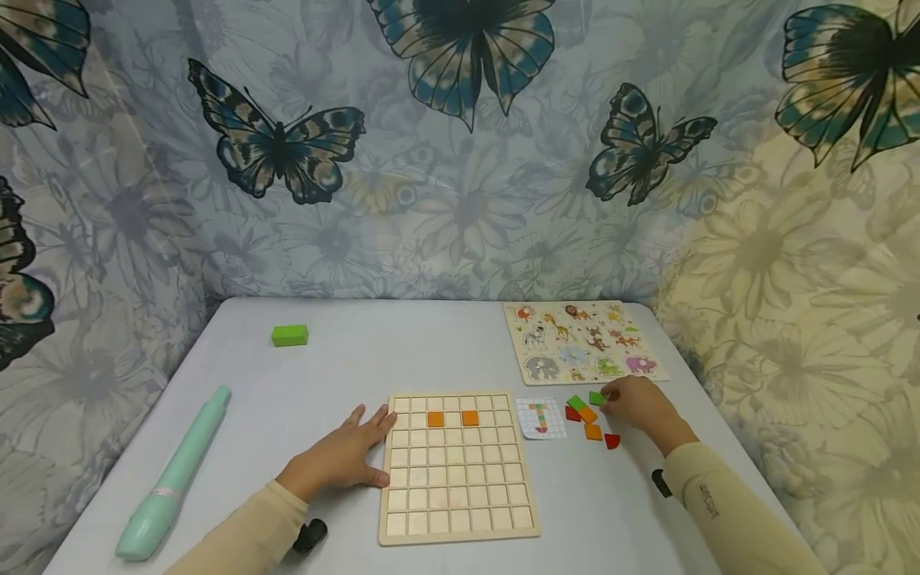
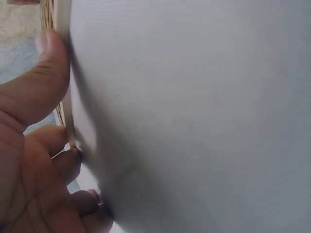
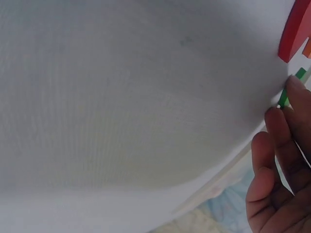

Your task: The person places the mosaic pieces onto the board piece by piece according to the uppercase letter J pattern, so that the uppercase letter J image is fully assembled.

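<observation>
A wooden grid board (image 1: 458, 537) lies flat on the table, with an orange tile (image 1: 435, 419) and a second orange tile (image 1: 470, 418) in its upper rows. Along the board's left edge rests my left hand (image 1: 343, 452), fingers spread, thumb and fingertips touching the side. My right hand (image 1: 642, 406) pinches a green square tile (image 1: 596, 398) between thumb and index finger, the tile low over the table; the right wrist view shows the green tile (image 3: 300, 74) at the fingertips. Nearby lie another green tile (image 1: 576, 402), orange tiles (image 1: 592, 432) and red rounded pieces (image 1: 612, 441).
A small pattern card (image 1: 557, 431) lies between board and loose pieces. Behind them is an animal puzzle board (image 1: 568, 329). A green block (image 1: 290, 335) sits at the back left, and a mint-green long-necked object (image 1: 172, 479) lies along the left side.
</observation>
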Demonstrator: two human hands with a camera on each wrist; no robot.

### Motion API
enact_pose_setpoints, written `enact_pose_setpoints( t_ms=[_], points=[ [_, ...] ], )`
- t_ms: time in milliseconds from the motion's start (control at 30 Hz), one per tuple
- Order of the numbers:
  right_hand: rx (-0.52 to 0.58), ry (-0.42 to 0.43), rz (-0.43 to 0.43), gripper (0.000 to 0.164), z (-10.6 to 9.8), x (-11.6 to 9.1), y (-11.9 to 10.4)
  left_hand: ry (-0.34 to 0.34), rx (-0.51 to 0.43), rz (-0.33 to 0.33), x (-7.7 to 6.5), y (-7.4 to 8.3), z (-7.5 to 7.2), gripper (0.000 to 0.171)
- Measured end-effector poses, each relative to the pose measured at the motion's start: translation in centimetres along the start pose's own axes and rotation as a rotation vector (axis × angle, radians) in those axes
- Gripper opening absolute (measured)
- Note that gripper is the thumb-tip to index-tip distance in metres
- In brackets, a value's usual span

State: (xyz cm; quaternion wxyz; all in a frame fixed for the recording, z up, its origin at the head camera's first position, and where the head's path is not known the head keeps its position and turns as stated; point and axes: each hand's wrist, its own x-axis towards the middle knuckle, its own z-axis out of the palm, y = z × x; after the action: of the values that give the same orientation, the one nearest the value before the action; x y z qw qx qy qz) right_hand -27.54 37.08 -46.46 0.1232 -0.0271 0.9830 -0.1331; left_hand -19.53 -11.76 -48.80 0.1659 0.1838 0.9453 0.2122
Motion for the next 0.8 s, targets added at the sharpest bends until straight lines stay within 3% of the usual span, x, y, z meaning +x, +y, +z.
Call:
enact_pose_setpoints(
  t_ms=[233, 333, 500, 667, 800],
  points=[
    [0.010, 0.021, 0.013, 0.036, -0.3, -0.3, 0.3, 0.004, 0.007, -0.004, 0.2, -0.1, 0.0, 0.101],
    [0.021, 0.028, -0.005, 0.037, -0.5, -0.5, -0.9, -0.002, 0.011, -0.008, 0.1, -0.1, 0.0, 0.101],
    [0.010, 0.052, -0.126, 0.029, 0.7, -0.2, -7.8, -0.017, 0.037, -0.012, 0.1, 0.0, 0.2, 0.101],
    [-0.097, 0.073, -0.378, 0.024, 3.4, 0.0, -15.9, -0.014, 0.074, -0.012, 0.4, -0.1, 0.2, 0.100],
    [-0.218, 0.171, -0.539, 0.022, 5.0, 0.2, -19.6, -0.038, 0.095, -0.006, 0.4, -0.1, 0.4, 0.099]
  ],
)
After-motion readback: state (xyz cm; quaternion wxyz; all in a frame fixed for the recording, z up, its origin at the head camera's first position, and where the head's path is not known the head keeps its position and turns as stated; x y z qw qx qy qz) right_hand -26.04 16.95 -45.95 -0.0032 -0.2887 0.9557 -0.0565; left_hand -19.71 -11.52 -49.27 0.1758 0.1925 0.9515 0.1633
